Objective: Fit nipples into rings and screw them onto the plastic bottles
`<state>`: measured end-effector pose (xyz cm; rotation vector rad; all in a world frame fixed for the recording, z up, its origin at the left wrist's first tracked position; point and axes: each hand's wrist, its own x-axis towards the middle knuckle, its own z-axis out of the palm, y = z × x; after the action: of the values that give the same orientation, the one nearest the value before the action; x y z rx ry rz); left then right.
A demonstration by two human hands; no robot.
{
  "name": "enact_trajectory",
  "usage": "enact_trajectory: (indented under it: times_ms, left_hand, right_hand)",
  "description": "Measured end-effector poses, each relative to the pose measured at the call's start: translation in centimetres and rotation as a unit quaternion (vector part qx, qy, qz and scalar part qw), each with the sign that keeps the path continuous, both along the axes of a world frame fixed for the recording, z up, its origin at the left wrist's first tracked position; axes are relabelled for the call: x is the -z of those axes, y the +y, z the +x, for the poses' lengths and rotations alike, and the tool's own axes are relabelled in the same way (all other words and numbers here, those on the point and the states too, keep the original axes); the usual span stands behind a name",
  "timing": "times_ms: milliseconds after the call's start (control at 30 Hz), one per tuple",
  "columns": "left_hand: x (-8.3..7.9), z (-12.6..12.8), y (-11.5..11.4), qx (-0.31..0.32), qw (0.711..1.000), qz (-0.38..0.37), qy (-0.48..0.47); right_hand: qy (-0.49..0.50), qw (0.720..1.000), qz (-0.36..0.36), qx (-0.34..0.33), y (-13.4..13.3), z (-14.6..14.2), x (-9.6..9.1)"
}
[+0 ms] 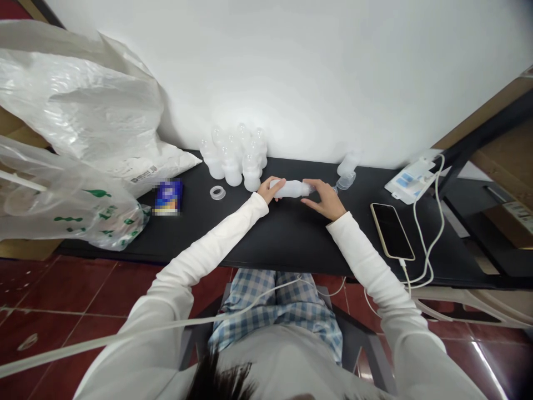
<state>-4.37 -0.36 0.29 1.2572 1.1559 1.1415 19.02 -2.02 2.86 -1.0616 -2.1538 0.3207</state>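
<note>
A translucent white bottle (290,189) lies level above the black table, its clear top end pointing right. My left hand (270,190) is closed around its base end. My right hand (327,199) has its fingers curled over the clear cap (310,189) at the other end; part of that end is hidden by the fingers. Left of my hands, several white bottles with clear rounded tops (252,172) stand upright in a cluster. A translucent ring (217,193) lies flat in front of them. Just beyond my right hand are clear plastic pieces (345,180) and another whitish bottle (348,164).
Large white plastic bags (83,100) and a printed clear bag (100,216) fill the left side, beside a small blue pack (169,197). At right lie a phone (392,230) on a white cable (437,239) and a white-blue packet (410,180). A white wall rises behind the table (266,239).
</note>
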Motion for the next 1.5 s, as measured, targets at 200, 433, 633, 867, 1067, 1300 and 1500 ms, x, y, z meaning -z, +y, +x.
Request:
enact_trajectory:
  times_ms: [200,433,633,867,1067,1300,1500]
  left_hand:
    - [-0.1,0.2,-0.4,0.095,0.99,0.105,-0.022]
    - [1.3,0.1,-0.6,0.092,0.831,0.515,0.189]
    - [0.2,-0.4,-0.1,0.055,0.81,0.535,0.236]
    - [-0.7,-0.4,-1.7,0.03,0.932,0.337,0.133]
    - [0.0,0.0,-1.3,0.051,0.863,0.475,0.164]
    - [0.1,-0.1,-1.6,0.0,0.928,0.349,0.133]
    - [0.5,0.4,0.0,-0.066,0.996,0.054,-0.032]
  right_hand:
    - [0.053,0.993,0.048,0.089,-0.1,-0.5,0.8]
    - [0.284,0.945,-0.04,0.159,0.5,-2.2,1.7]
    - [0.282,0.949,-0.01,0.139,-0.1,-2.2,-0.1]
    - [-0.089,0.977,0.155,0.12,-0.3,-0.9,0.4]
    - [-0.158,0.971,0.147,0.105,0.6,-0.3,0.5]
    - [-0.104,0.905,0.102,0.401,2.5,4.7,-0.5]
    - [-0.064,0.89,0.055,0.449,3.3,7.2,-0.2]
